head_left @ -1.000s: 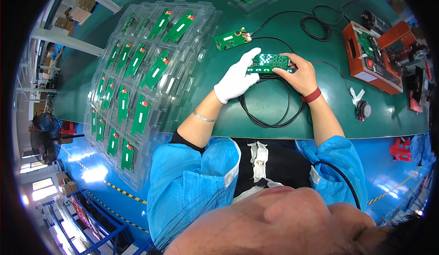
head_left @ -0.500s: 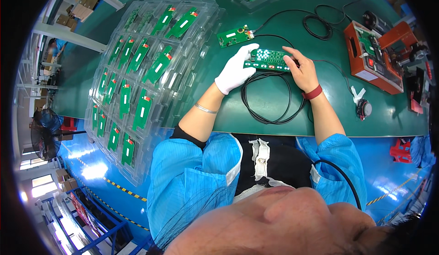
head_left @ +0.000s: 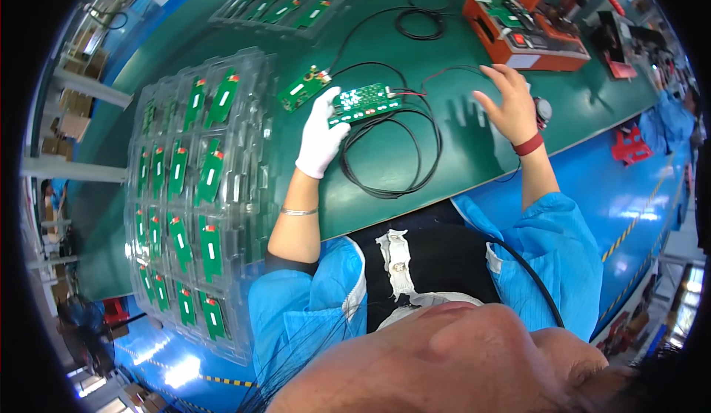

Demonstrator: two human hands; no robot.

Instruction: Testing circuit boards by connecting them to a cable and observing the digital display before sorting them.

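Observation:
My left hand [head_left: 323, 138], in a white glove, grips the left end of a green circuit board [head_left: 379, 101] with rows of lit white lights. Thin red and black wires run from the board's right end. My bare right hand [head_left: 512, 108] is off to the right above the table, fingers apart and holding nothing. Just beyond its wrist side sits a small round speaker [head_left: 543, 109], partly hidden by the hand. A second green circuit board [head_left: 302, 92], joined to a black cable, lies behind my left hand. In front of the lit board is a coiled black cable [head_left: 396, 191].
At left stands a clear plastic tray [head_left: 255, 146] holding several green boards; another such tray [head_left: 296, 28] lies at the far side. An orange test fixture [head_left: 529, 59] occupies the far right. The green table's front edge runs close to my body.
My right hand has let go of the lit board and moved right, its fingers spreading, to beside the speaker. My left hand still holds the board. The whole view has turned.

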